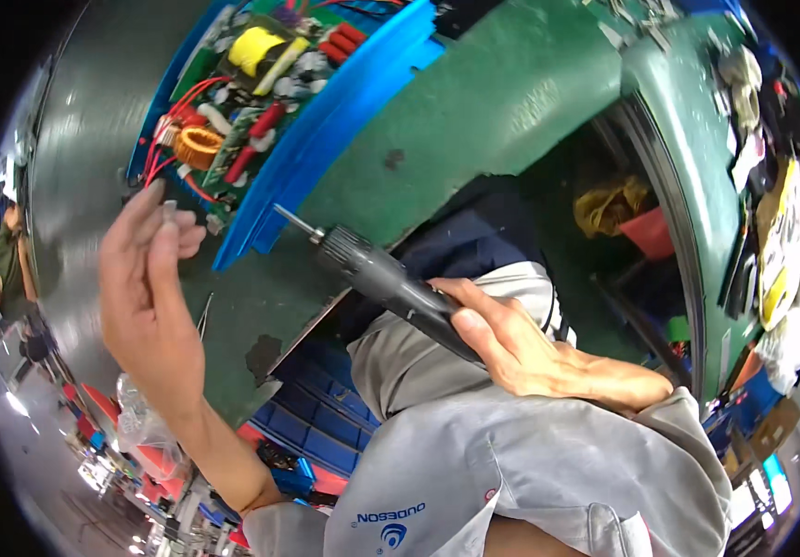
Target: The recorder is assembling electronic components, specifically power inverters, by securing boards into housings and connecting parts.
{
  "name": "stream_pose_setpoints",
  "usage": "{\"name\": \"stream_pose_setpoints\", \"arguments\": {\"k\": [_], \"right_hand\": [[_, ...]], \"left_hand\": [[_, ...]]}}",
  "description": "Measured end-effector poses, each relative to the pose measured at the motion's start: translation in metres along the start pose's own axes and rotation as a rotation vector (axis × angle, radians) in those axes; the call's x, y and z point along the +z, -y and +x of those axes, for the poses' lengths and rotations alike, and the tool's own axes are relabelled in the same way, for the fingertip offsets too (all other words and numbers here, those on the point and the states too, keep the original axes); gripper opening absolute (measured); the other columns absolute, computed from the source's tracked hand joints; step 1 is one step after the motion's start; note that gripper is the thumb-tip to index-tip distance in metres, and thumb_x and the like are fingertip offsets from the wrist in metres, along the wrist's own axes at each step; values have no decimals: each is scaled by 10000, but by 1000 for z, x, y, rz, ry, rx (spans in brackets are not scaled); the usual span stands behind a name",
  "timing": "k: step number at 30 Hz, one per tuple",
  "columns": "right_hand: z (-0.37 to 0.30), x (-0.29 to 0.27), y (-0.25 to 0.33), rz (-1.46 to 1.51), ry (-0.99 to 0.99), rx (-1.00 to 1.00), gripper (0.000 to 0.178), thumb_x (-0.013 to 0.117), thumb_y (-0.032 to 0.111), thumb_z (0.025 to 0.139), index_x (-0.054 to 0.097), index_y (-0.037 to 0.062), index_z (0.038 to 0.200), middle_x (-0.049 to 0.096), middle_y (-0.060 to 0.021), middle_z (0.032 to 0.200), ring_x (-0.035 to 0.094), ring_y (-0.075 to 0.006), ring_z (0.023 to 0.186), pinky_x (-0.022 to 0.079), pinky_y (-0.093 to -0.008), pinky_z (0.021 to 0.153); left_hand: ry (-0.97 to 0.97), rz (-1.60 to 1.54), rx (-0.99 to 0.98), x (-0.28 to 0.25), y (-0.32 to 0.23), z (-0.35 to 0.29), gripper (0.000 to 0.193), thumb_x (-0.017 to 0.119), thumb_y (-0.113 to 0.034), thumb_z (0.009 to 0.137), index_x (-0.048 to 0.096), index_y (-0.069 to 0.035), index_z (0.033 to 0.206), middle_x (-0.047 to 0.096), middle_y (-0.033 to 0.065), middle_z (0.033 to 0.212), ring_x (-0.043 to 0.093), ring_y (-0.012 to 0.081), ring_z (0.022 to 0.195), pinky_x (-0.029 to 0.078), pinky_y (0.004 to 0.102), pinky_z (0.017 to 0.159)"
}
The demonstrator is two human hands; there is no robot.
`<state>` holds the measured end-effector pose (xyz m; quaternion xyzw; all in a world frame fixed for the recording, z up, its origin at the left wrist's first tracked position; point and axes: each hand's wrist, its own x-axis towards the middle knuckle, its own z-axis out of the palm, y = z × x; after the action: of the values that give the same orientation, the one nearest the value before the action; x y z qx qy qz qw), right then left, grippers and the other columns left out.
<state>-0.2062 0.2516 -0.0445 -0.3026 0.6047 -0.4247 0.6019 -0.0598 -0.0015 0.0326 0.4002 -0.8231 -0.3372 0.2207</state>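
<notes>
My right hand (511,348) is wrapped round a black electric screwdriver (391,288). Its thin metal bit points up and left, just short of the lower end of a blue metal housing (326,139). Inside that housing sits a circuit board crowded with parts, among them a yellow-wrapped transformer (256,51), a copper-coloured coil (198,147) and several red cylinders. Red wires (159,139) run along its left side. My left hand (151,297) is beside the housing's lower left corner, fingers curled and thumb pressed in; a tiny pale thing shows at the fingertips, too small to name.
Beneath the housing is a green work surface (474,111) with worn dark spots. At the right, bags and cloths (780,251) are piled beyond a green edge. A blue crate (321,408) lies below the surface, and clear plastic bags (145,427) are at lower left.
</notes>
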Motion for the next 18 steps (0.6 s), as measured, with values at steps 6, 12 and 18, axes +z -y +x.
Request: {"name": "stream_pose_setpoints", "arguments": {"k": [6, 12, 18], "right_hand": [[0, 3, -2, 48, 36, 0, 462, 313, 316, 1084, 456, 1, 1390, 598, -185, 746, 621, -287, 655, 464, -395, 652], [2, 8, -10, 63, 8, -5, 500, 299, 368, 1093, 455, 0, 1395, 569, -147, 711, 603, -248, 650, 458, -387, 657], [10, 0, 6, 76, 67, 87, 513, 286, 381, 1098, 455, 2, 1398, 563, -128, 722, 591, -206, 699, 456, -365, 690]], "left_hand": [[119, 253, 31, 7, -15, 4, 142, 623, -32, 982, 694, 24, 1091, 702, 88, 981, 674, 138, 911, 526, 275, 822], [130, 526, 430, 10, -13, 13, 91, 706, -36, 900, 696, -17, 989, 683, 85, 1085, 671, 222, 944, 521, 317, 817], [152, 599, 519, 11, 0, 28, 113, 730, -29, 859, 700, -12, 966, 616, 105, 1308, 599, 294, 1150, 487, 374, 948]]}}
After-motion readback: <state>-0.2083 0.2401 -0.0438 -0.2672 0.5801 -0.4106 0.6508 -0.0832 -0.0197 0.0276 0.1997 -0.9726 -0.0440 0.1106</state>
